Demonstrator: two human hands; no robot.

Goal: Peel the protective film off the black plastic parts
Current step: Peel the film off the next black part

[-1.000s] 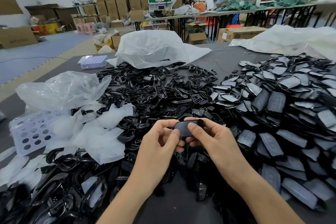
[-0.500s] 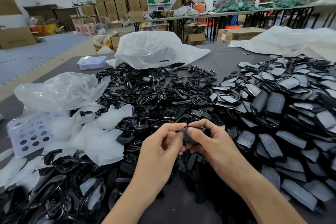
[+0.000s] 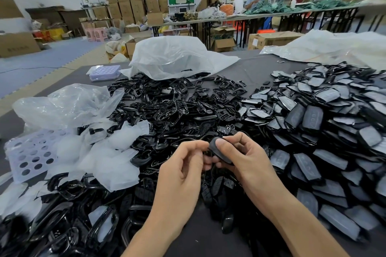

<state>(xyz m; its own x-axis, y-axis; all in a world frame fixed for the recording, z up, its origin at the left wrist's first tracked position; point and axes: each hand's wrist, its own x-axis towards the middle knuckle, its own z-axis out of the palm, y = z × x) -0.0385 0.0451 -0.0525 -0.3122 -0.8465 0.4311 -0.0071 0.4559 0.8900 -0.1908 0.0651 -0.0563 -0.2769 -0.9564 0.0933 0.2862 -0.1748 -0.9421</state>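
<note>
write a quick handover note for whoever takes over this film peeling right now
Right hand grips the black part, thumb on its face.
Left hand pinches at that part's left end; whether film has lifted cannot be told.
Pile of filmed parts on the right; heap of black frames in the middle; whitish film scraps on the left.
Done: the scraps suggest some parts are peeled. Left: this part, then the pile.

Between your fingers [image 3: 221, 143]: one part [image 3: 221, 154], above the table [image 3: 208, 240].
Right of your fingers: heap of film-covered parts [image 3: 325, 131].
Beyond your fingers: heap of frames [image 3: 171, 110], bag [image 3: 173, 56] behind it.
Left of your fingers: loose films [image 3: 108, 158] on the frames, tray [image 3: 31, 156] further left.
</note>
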